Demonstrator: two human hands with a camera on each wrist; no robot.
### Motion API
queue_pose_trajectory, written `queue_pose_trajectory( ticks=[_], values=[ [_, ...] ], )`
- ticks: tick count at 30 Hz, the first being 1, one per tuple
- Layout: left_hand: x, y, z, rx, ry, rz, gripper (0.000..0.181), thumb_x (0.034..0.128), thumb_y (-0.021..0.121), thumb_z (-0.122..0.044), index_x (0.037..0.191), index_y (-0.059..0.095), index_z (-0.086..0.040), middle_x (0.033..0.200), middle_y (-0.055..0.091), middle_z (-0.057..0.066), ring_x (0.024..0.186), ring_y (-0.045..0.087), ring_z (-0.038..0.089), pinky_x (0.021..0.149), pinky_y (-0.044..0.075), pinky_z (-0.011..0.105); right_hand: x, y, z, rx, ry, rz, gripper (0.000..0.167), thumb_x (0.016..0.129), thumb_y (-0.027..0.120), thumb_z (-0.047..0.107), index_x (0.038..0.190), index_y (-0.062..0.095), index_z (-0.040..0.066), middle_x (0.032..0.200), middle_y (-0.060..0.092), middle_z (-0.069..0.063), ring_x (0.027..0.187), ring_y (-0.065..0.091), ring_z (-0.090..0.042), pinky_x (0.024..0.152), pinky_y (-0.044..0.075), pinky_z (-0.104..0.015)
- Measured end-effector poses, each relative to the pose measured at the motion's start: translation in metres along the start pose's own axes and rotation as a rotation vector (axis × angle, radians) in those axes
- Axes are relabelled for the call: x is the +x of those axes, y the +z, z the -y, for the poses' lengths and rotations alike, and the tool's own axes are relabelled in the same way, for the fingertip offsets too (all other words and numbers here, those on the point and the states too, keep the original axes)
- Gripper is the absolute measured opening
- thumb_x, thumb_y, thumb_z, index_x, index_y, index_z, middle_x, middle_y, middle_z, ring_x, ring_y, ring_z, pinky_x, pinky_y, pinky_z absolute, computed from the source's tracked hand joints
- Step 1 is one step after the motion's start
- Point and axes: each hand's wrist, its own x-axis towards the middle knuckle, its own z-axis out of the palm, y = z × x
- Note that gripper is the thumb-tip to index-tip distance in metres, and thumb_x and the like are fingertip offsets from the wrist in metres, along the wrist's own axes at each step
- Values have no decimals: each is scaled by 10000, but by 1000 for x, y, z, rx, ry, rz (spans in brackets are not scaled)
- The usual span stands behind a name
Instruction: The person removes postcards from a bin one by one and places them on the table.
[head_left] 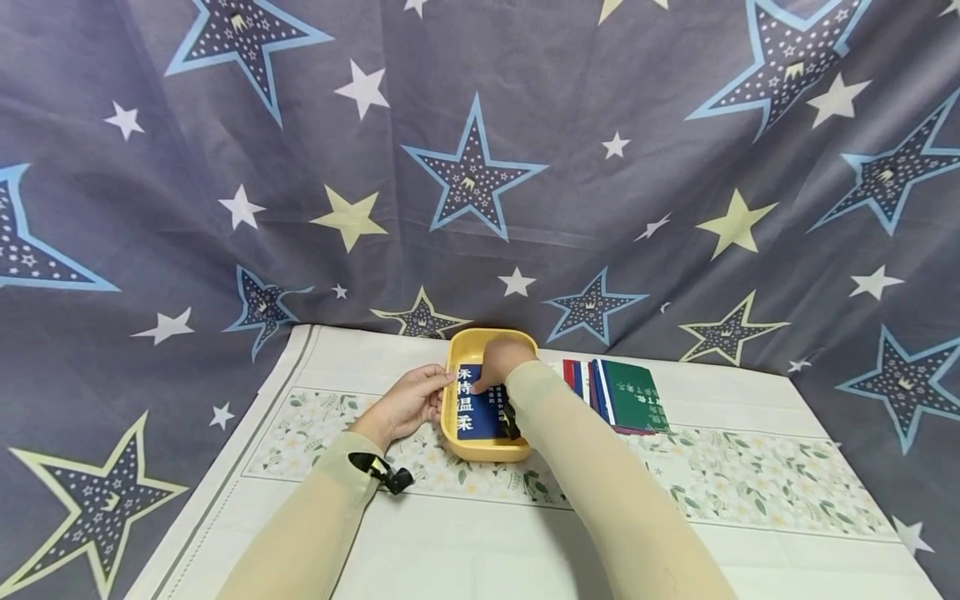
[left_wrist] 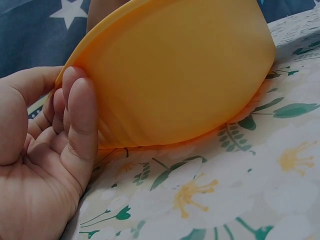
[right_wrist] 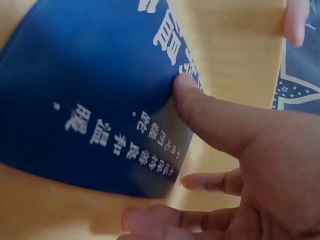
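A yellow plastic basin (head_left: 487, 452) stands on the table, a flat dark-blue cover (head_left: 467, 408) with white Chinese characters lying in it. Whether that cover is a single card or a thin notebook, I cannot tell. My left hand (head_left: 408, 402) grips the basin's left rim, thumb at the rim and fingers against the outer wall (left_wrist: 175, 75). My right hand (head_left: 506, 360) reaches into the basin from the right. In the right wrist view, the right thumb (right_wrist: 215, 117) touches the printed face near one edge; the other fingers are spread past that edge.
Right of the basin lies a fanned stack of thin covers (head_left: 633, 396), green on top, with blue, white and red ones showing. A white tablecloth (head_left: 480, 533) with a floral band covers the table. Behind hangs a grey star-patterned curtain (head_left: 450, 275).
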Motion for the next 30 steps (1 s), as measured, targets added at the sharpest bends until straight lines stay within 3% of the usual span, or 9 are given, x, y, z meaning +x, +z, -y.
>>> queue_pose_trajectory(
  ticks=[8,15,20,26,30],
  values=[
    [1,-1,1,-8,-6,-3,182,1207,551,-168,1054,564,-72,753,648,-24,593,636,73,535,613,222,8,5,-4,93,36,47,642,835,1014,533,1223,784,76,1103,803,-17,957,723,-173,1030,659,-375],
    [0,-1,1,-4,-9,-2,191,1203,565,-181,1066,555,-48,772,657,-10,597,644,83,539,617,228,-19,-9,-7,97,-21,-104,515,886,1012,310,1255,785,31,1192,827,-75,1053,755,-231,1137,645,-410],
    [0,-1,1,-7,-2,-4,201,1200,562,-165,1026,545,-65,749,617,-19,582,624,80,525,598,221,-24,-23,-15,216,-24,-196,440,880,997,158,1219,762,4,1200,822,-131,1066,777,-286,1086,676,-477],
    [0,-1,1,-5,5,-18,198,1193,573,-165,1012,563,-87,738,622,-28,573,622,78,516,595,220,-35,-36,-31,413,-1,-221,275,988,908,177,1158,802,-12,1109,824,-146,975,776,-270,953,704,-461],
    [1,0,2,-4,8,-15,191,1193,573,-165,1021,571,-80,745,628,-27,579,631,81,524,607,228,-38,-35,-49,527,-8,-220,275,1029,872,232,894,739,33,885,772,-71,765,688,-175,684,608,-313]
  ],
)
